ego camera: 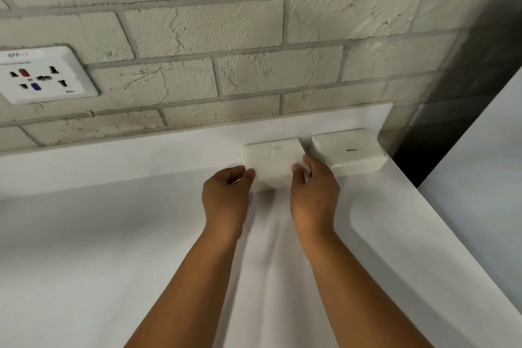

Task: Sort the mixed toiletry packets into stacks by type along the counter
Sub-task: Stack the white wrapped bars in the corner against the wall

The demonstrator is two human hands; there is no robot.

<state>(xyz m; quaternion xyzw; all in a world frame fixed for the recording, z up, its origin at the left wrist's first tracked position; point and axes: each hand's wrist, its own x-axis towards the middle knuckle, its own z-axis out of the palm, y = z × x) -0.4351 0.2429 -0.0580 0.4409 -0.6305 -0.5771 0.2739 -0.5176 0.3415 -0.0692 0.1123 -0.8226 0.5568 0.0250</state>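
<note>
Your left hand (226,192) and right hand (313,192) each pinch an end of the white packet stack (271,161), against the surface's back ledge (169,147), just beside the second stack (348,151). Thin, slippery wrappers (probably light): hold the short ends, squeeze gently.

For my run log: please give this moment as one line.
hands: left and right grip left packet stack | right packet stack: untouched | surface: counter

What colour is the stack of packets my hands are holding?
White, like the counter; the stack of packets shows best in the head view.
</note>
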